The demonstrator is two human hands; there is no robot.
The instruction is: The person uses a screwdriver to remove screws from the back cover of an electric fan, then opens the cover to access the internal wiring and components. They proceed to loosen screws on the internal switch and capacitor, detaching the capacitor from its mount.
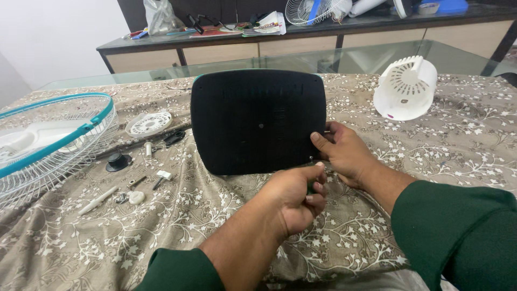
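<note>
While the right hand (344, 153) grips the black panel (257, 121) (upright), the left hand (296, 196) fists a hidden tool.

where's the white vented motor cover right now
In the head view the white vented motor cover lies on its side on the floral tablecloth, far right, beyond the right hand and right of the black panel.
</note>
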